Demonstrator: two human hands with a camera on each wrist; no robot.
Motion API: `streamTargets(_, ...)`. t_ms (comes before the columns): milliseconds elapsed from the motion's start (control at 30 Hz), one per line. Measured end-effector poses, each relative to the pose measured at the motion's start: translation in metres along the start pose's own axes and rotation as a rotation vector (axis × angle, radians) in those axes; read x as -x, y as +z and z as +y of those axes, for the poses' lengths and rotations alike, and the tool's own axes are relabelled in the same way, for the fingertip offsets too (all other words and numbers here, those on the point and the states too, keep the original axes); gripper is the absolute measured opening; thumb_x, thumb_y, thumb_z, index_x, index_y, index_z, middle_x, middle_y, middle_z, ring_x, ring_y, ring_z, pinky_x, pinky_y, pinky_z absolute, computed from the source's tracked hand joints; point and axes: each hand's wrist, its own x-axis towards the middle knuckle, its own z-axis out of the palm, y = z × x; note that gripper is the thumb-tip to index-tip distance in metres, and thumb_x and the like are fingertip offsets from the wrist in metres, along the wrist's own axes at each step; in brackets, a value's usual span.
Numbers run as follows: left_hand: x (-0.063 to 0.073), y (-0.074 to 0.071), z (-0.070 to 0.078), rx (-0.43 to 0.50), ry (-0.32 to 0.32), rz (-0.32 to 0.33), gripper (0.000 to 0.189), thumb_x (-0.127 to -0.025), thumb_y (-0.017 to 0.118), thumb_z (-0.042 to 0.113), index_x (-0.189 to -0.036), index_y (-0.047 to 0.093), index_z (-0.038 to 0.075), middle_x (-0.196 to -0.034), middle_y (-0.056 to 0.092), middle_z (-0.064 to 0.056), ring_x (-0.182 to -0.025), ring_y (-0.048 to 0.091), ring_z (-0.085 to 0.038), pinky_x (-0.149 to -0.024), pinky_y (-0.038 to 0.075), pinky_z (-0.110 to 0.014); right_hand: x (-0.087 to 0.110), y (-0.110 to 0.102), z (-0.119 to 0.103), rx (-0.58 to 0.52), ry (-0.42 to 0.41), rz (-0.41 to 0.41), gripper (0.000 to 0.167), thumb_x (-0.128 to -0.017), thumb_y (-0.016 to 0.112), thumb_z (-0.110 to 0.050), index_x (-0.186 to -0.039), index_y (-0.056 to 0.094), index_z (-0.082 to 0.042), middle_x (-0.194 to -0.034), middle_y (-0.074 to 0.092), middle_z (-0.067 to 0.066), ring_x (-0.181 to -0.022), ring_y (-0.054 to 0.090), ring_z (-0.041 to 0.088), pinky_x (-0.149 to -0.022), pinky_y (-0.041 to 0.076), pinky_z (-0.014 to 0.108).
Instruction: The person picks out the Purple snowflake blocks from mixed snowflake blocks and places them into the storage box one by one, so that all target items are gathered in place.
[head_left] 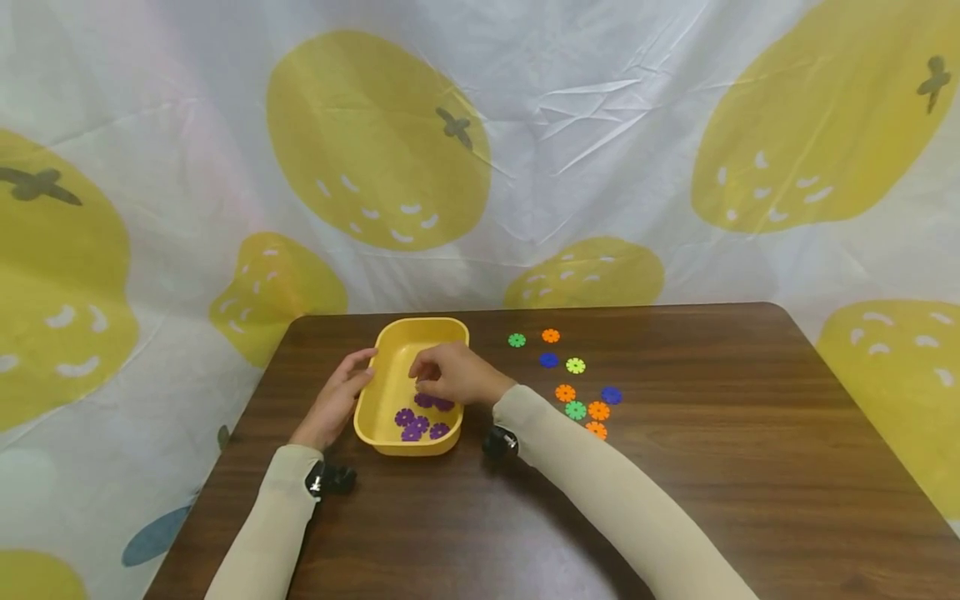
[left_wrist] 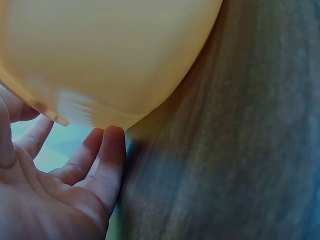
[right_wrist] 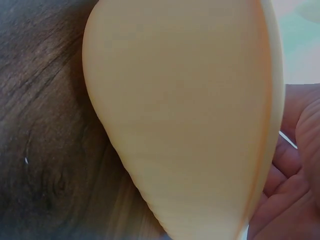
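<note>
A yellow plastic tub (head_left: 386, 379) stands on the table, with several purple snowflake-shaped discs (head_left: 422, 424) lying in its near part. My left hand (head_left: 335, 402) is at the tub's left side, its fingers extended. In the left wrist view, fingertips (left_wrist: 114, 131) touch the tub's outer wall below the rim. My right hand (head_left: 459, 372) reaches over the tub's right rim, fingers bent downward above the purple discs. In the right wrist view, the tub's wall hides its fingertips, so whether they pinch a disc is unclear.
Right of the tub, loose discs lie on the brown table (head_left: 705, 467): orange (head_left: 598, 410), green (head_left: 517, 340), blue (head_left: 611, 395) and yellow-green (head_left: 575, 365). Behind the table hangs a white curtain (head_left: 540, 183) with yellow fruit prints.
</note>
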Motion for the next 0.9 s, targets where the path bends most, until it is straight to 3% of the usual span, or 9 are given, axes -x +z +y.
streamTargets(333,0.000,0.002,0.003,-0.011,0.004,-0.005,0.050,-0.115,0.042,0.027,-0.164,0.034,0.016,-0.155,0.046,-0.027,-0.133,0.057,-0.035,-0.097,0.057,-0.033,0.012,-0.005,0.000,-0.133,0.015,0.063,0.014,-0.096,0.078,-0.016,-0.107,0.075,-0.008,-0.094,0.078,-0.002,-0.080,0.071,0.006,-0.072,0.060,0.022)
streamTargets(567,0.000,0.000,0.003,-0.043,-0.001,0.002,0.050,-0.115,0.042,0.028,-0.163,0.035,0.017,-0.152,0.049,-0.029,-0.130,0.059,-0.035,-0.096,0.057,-0.033,0.024,-0.014,-0.001,-0.132,0.005,0.162,0.012,-0.096,0.079,-0.021,-0.105,0.076,-0.013,-0.091,0.075,-0.006,-0.083,0.069,0.008,-0.074,0.059,0.024)
streamTargets(900,0.001,0.000,0.005,-0.087,-0.009,0.021,0.050,-0.115,0.044,0.029,-0.163,0.036,0.019,-0.150,0.051,-0.028,-0.128,0.060,-0.035,-0.094,0.057,-0.033,0.040,-0.025,0.000,-0.158,-0.019,0.214,0.010,-0.097,0.078,-0.023,-0.104,0.076,-0.015,-0.092,0.075,-0.004,-0.084,0.067,0.009,-0.078,0.058,0.026)
